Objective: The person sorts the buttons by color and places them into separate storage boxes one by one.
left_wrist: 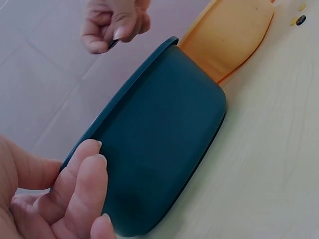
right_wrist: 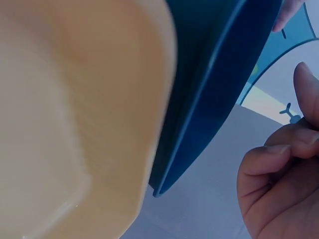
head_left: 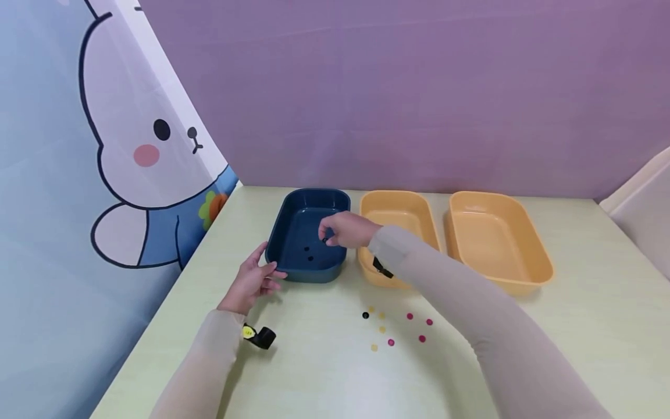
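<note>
My left hand (head_left: 252, 283) grips the near left corner of a dark blue plastic bin (head_left: 309, 276). In the left wrist view its thumb is at the rim and its fingers lie against the outer wall. Over the right side of that bin, my right hand (head_left: 346, 229) pinches a small black button (left_wrist: 113, 44) between thumb and fingertips. Two more black buttons (head_left: 310, 258) lie on the bin's floor. On the table, in front of the bins, are another black button (head_left: 365, 315), several yellow buttons (head_left: 374, 348) and several dark pink buttons (head_left: 421, 338).
Right of the blue bin stands a yellow-orange bin (head_left: 395, 201), partly covered by my right forearm. A second yellow-orange bin (head_left: 499, 244) is farther right. A purple backdrop (head_left: 398, 99) rises behind the pale table (head_left: 314, 372), and a cartoon-print cloth (head_left: 47, 233) hangs at the left.
</note>
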Available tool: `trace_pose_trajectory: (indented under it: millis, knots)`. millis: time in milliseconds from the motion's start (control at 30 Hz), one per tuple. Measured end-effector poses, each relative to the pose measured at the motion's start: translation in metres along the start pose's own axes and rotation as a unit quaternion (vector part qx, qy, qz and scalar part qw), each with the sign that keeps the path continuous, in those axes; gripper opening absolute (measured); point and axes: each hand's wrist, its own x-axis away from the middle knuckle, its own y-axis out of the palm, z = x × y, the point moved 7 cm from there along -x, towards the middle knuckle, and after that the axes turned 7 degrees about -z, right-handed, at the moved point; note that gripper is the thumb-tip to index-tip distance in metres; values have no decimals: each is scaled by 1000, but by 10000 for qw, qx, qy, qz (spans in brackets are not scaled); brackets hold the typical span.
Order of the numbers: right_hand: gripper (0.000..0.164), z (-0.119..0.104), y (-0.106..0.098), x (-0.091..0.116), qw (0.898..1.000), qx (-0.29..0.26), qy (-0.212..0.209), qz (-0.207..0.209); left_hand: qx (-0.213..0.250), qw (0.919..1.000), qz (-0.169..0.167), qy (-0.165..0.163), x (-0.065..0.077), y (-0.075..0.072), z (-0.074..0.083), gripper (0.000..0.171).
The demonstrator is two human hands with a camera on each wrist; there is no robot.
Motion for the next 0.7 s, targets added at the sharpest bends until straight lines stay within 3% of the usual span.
trace_pose_trajectory:
  millis: [600,700]
  knots:
    - [13,-8,-7,-35,9960,-161,-100,876,-98,9999,60,-30,-2,1,0,65]
    - [14,-10,-6,-36,9957,-143,38,912,-114,9999,69,-55,0,0,-3,65]
